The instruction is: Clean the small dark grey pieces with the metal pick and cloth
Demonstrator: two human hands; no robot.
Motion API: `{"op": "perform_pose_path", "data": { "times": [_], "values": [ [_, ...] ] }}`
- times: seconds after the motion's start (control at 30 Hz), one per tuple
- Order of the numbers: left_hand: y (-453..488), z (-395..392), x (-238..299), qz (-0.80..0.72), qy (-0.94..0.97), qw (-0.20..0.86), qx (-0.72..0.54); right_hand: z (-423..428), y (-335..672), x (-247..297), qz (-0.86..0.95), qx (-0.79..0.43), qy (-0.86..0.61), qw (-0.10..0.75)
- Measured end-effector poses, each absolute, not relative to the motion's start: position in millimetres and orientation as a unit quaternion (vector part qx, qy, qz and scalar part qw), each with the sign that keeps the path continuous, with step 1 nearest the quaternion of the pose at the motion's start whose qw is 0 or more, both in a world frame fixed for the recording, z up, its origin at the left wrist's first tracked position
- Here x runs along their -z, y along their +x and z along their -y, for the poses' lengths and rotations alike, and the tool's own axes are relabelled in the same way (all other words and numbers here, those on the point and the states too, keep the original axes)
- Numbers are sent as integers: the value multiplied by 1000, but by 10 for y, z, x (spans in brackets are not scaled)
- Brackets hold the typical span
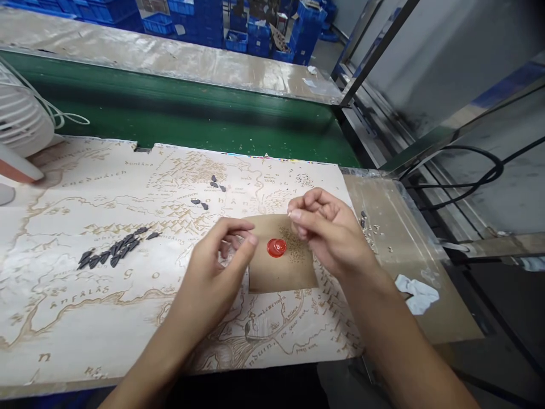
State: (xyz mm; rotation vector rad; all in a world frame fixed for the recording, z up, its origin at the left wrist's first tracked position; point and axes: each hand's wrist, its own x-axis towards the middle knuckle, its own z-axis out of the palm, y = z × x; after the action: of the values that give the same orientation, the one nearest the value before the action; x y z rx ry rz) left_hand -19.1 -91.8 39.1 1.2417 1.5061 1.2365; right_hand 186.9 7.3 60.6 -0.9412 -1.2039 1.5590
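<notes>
My right hand [330,230] is raised over the right side of a brown paper sheet [264,278]. Its thumb and forefinger are pinched together, with a tiny pale speck at their tips, too small to name. My left hand [221,255] hovers at the sheet's left edge, fingers curved and a small gap between thumb and forefinger, nothing visible in it. Between the hands, a round, glossy red piece [276,247] lies on the sheet. Tiny gold-coloured bits [297,244] are scattered beside it, partly under my right hand.
A map-printed sheet [106,199] covers the worktop. Dark leaf-shaped pieces [117,249] lie in a group at left, with several more farther back. A white fan [23,113] stands at far left. Beyond runs a green belt [191,108]. A crumpled white cloth [417,294] lies right.
</notes>
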Motion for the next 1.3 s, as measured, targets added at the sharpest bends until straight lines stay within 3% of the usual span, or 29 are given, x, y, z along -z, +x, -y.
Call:
{"op": "perform_pose_path", "data": {
  "times": [0.17,0.4,1.17,1.23,1.3],
  "values": [
    [106,868,-551,-449,436,552,-552,326,1767,-685,416,-723,-308,458],
    [151,881,-592,-412,389,607,-556,417,1785,-594,422,-702,-318,477],
    [45,946,-379,-453,412,638,-467,575,1972,-454,617,-555,-336,445],
    [-30,903,-390,-474,469,604,-437,543,2037,-445,628,-532,-358,441],
    [-192,818,-379,-530,556,490,-413,513,2116,-435,647,-485,-400,432]
  ]
}}
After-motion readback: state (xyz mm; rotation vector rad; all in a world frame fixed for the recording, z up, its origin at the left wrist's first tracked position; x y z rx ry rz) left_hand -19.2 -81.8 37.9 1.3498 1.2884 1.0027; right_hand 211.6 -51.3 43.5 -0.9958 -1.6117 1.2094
